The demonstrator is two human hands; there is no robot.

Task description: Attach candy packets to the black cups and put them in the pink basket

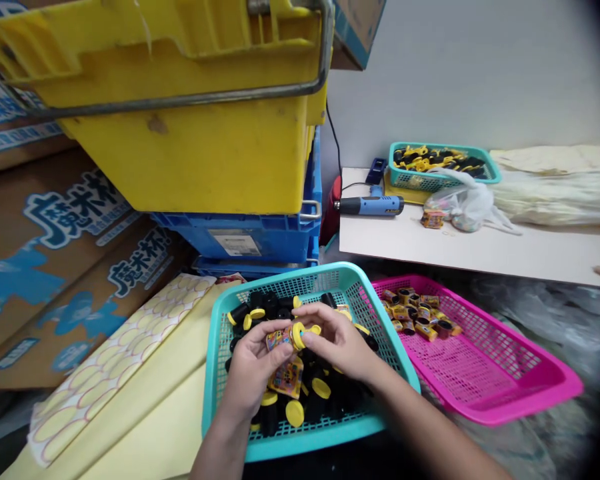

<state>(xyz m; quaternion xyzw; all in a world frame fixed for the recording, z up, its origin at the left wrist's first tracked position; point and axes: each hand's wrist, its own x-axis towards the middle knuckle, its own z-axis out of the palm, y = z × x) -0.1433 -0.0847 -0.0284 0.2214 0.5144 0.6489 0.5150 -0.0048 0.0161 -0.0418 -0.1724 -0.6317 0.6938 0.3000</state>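
My left hand [247, 367] is closed around a small canister [279, 339] with a colourful printed wrap, held tilted on its side above a turquoise basket [409, 373]. At the canister's right end, the thumb and fingers of my right hand [343, 341] close on its yellow cap [297, 336]. A bit of teal shows between those fingertips; what it is I cannot make out. Beneath both hands, the basket holds many black canisters, loose yellow caps [295, 413] and a colourful printed wrap or packet [286, 379].
A pink basket [505, 417] with several wrapped canisters [420, 313] stands right. Yellow crates [190, 160] and a blue crate [250, 237] rise ahead. On the white table [460, 253] lie a blue heat gun [373, 205], a plastic bag [467, 200] and a small turquoise basket [445, 179]. Label sheets [115, 360] lie left.
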